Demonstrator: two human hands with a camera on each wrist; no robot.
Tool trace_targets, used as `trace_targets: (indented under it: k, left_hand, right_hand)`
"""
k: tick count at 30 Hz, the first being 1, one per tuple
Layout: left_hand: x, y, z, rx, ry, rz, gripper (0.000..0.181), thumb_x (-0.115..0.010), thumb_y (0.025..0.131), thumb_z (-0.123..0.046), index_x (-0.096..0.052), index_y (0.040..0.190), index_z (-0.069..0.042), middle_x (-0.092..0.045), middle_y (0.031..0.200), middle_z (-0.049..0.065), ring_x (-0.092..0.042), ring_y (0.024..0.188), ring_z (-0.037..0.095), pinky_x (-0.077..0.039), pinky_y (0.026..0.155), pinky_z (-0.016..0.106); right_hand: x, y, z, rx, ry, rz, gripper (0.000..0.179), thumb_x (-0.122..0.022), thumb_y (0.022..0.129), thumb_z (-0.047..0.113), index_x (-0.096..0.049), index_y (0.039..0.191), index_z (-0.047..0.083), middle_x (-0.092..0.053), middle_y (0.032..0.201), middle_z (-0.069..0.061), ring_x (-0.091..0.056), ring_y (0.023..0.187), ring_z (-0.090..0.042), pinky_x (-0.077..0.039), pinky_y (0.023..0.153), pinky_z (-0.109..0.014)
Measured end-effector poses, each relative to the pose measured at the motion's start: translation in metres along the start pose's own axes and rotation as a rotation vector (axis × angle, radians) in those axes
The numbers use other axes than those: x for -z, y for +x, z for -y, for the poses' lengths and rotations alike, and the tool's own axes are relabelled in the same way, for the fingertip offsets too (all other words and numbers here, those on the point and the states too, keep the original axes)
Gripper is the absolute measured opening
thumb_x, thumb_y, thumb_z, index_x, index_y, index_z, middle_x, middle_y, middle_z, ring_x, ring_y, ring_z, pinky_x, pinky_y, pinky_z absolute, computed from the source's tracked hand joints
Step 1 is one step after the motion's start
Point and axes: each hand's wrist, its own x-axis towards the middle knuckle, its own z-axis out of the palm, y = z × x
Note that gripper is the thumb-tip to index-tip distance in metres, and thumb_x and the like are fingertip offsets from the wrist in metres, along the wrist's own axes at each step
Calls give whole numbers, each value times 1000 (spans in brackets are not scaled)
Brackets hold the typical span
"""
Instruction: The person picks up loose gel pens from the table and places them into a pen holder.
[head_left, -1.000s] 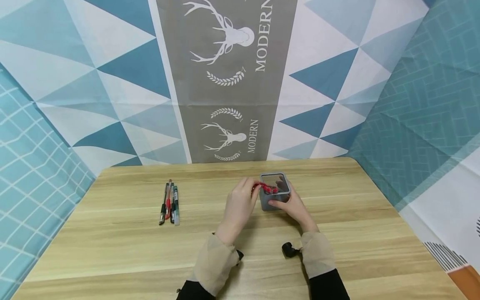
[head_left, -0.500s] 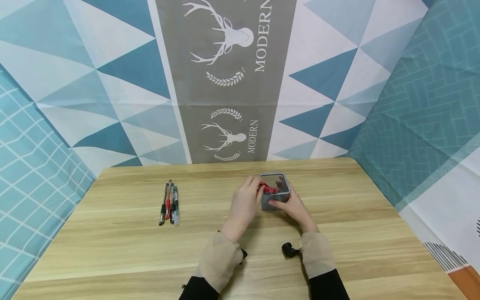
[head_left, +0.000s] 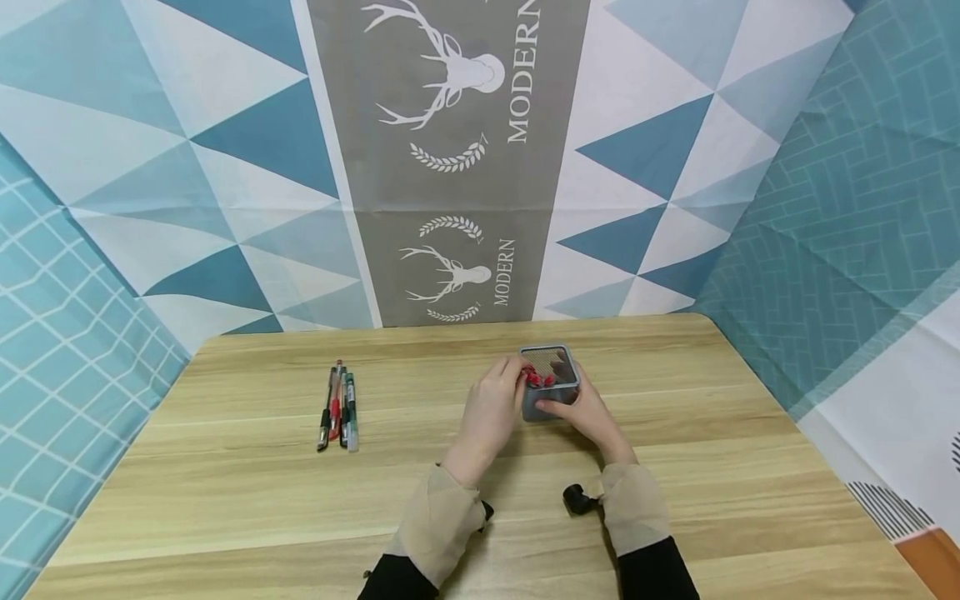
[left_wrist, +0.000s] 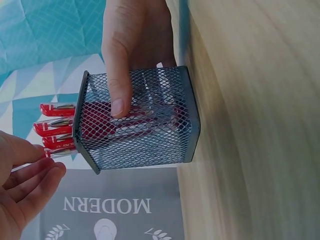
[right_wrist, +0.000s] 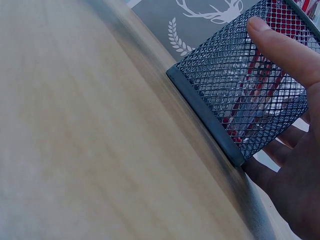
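A dark grey wire-mesh pen holder (head_left: 547, 408) stands upright on the table, with several red-capped pens (left_wrist: 54, 126) inside it. Through the mesh, their barrels slant down in both wrist views. My right hand (head_left: 592, 419) grips the holder from its right side, the thumb lying across the near wall. At the holder's left rim, my left hand (head_left: 491, 408) pinches the capped top of one red pen (left_wrist: 61, 151) between thumb and fingers. That pen's lower part is inside the holder beside the others.
To the left on the wooden table (head_left: 225, 500) lies a small bundle of black, red and green pens (head_left: 336, 408), side by side. A patterned cloth backdrop (head_left: 450, 192) rises behind the table's far edge. Small black wrist devices (head_left: 579, 500) hang near both beige cuffs.
My left hand has moved right and in closer to the holder, and the red pen it pinches now sits closer among the others. My right hand has stayed on the holder.
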Motion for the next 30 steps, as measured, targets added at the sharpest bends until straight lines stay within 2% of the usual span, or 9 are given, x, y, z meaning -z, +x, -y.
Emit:
trace_targets:
  k: [4, 13, 18, 21, 26, 30]
  left_hand:
    - [-1, -3, 0, 15, 2, 12, 16, -61, 84, -4, -63, 100, -6, -65, 89, 6, -66, 76, 19, -53, 63, 28]
    - [-4, -14, 1, 0, 33, 33, 33, -62, 83, -7, -58, 115, -5, -64, 86, 5, -62, 67, 14, -50, 57, 25]
    - [-6, -20, 3, 4, 49, 78, 45, -61, 83, -11, -50, 126, -6, -64, 91, 4, -61, 70, 13, -50, 61, 27]
    - [-7, -22, 5, 8, 45, 79, 47, -61, 83, -12, -48, 128, -8, -65, 91, 4, -62, 72, 15, -50, 64, 29]
    - [-5, -22, 6, 27, 49, 36, 47, -63, 81, -10, -50, 127, -7, -66, 91, 5, -62, 72, 16, -50, 64, 29]
    - [-2, -20, 7, 25, 53, -59, 32, -62, 81, -8, -59, 113, -4, -66, 87, 4, -61, 70, 14, -49, 61, 26]
  right_hand:
    - [0, 0, -1, -1, -1, 1, 88, -73, 75, 11, -18, 144, 9, -29, 144, -22, -28, 132, -37, -23, 106, -52]
    - [0, 1, -1, 9, -1, -1, 87, -73, 76, 10, -18, 144, 9, -30, 143, -23, -28, 132, -37, -22, 106, -54]
    - [-1, 2, -2, 4, 13, -5, 87, -73, 76, 10, -19, 144, 9, -30, 143, -23, -27, 132, -37, -22, 106, -53]
    - [-1, 2, -2, -2, 22, -3, 87, -73, 75, 9, -18, 144, 9, -30, 143, -23, -27, 133, -37, -22, 106, -52]
    - [-1, 3, -5, -5, 22, -4, 88, -73, 75, 9, -19, 143, 8, -31, 142, -23, -27, 133, -37, -23, 106, -52]
    - [0, 4, -6, -7, 14, -7, 88, -74, 74, 10, -19, 143, 7, -32, 142, -21, -28, 132, -37, -23, 105, -52]
